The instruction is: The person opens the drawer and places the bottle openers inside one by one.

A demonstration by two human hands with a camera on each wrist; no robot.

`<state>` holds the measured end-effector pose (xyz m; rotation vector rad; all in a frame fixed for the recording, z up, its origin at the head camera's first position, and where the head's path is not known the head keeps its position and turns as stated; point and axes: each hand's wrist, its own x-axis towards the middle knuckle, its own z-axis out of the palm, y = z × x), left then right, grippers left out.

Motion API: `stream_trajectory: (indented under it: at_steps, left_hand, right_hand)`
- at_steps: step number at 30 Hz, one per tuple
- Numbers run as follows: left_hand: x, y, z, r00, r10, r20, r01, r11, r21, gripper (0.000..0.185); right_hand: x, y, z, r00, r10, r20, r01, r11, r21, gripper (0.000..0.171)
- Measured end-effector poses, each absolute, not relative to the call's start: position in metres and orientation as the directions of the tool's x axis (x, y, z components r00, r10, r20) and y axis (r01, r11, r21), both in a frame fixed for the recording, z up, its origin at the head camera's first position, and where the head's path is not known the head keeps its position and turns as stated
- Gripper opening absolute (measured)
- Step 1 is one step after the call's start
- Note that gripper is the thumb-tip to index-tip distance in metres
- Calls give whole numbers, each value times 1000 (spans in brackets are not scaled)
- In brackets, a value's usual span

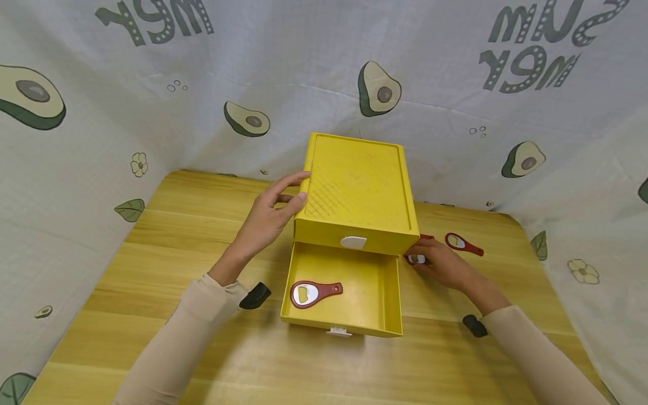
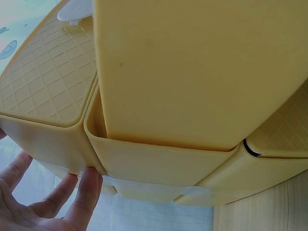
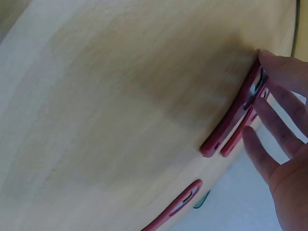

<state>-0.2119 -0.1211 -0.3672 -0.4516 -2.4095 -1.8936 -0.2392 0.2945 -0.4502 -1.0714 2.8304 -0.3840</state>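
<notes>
Left hand (image 1: 270,216): is resting on the left side of the cabinet (image 1: 359,185), its fingers spread and its thumb and fingertips touching the wall near the top edge.
Right hand (image 1: 439,261): is pinching the near opener (image 3: 233,115) at its head end between thumb and fingers, just to the right of the cabinet.
Near opener: is showing its pale metal head under the fingers, its red handle pointing away from the cabinet.
Second opener (image 3: 238,132): is lying just beyond the near opener, on the table (image 1: 228,349), partly hidden by the fingers.
Far opener (image 1: 464,244): is lying on the table farther right, apart from the hand.
Drawer (image 1: 367,281): is standing pulled out, below the cabinet's upper front.
Drawer opener (image 1: 319,291): is lying flat inside at the left, handle pointing right.
Tabs: a white upper tab (image 1: 353,242) and a lower tab (image 1: 338,332) are jutting from the fronts.
Backdrop: an avocado-print cloth (image 1: 304,56) is hanging behind the table.
</notes>
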Motion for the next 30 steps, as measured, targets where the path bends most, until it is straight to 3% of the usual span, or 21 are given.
stream_trajectory:
  at_steps: [21, 30]
  left_hand:
    - [-212, -121, -368, -954, 208, 216, 260, 214, 942, 43]
    - [-213, -121, -369, -952, 205, 226, 268, 207, 941, 43]
  right_hand:
    - [-235, 299, -455, -716, -697, 39, -684, 689, -240, 26]
    - [-234, 294, -451, -660, -739, 138, -747, 624, -230, 27]
